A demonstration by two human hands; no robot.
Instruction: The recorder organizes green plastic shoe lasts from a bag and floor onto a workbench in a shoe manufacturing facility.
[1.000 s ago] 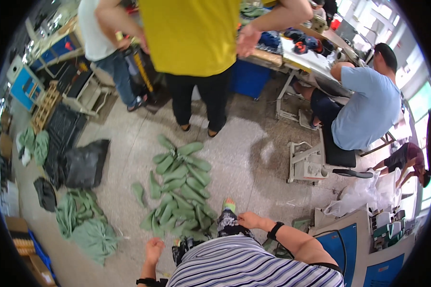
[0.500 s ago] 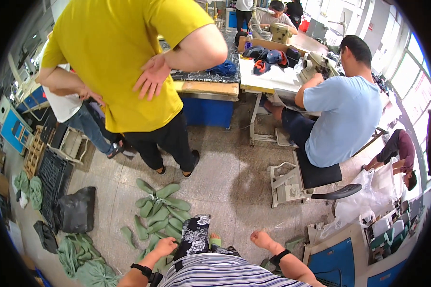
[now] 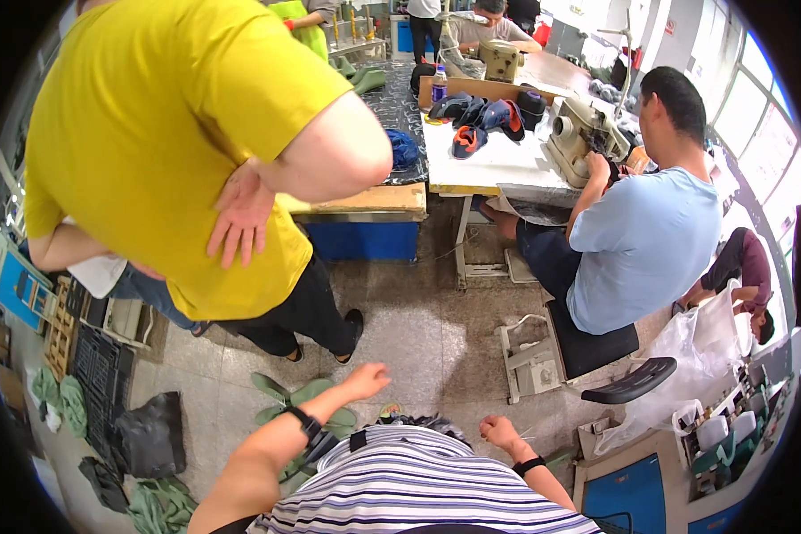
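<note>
My left hand point(image 3: 366, 381) reaches forward over the floor, above the green shoe-shaped pieces, with its fingers loosely curled and nothing seen in them. My right hand point(image 3: 500, 432) hangs at my right side, also loosely closed around nothing visible. Both wrists wear black bands. Several green shoe-shaped pieces point(image 3: 313, 392) lie on the floor ahead of me, partly covered by my left arm. My striped shirt point(image 3: 418, 481) hides most of my legs.
A person in a yellow shirt point(image 3: 178, 160) stands close at front left. A worker in light blue point(image 3: 641, 240) sits at a sewing machine point(image 3: 578, 133), right of a blue-fronted table point(image 3: 365, 242). Black chair point(image 3: 596, 343), plastic sheeting point(image 3: 659, 392) and a blue-panelled machine point(image 3: 627, 498) stand right; bags point(image 3: 151, 432) lie left.
My left hand has swung forward and right, while my right hand has moved slightly. The yellow-shirted person looms larger and nearer; the green pieces have slipped lower, mostly behind my arm and body.
</note>
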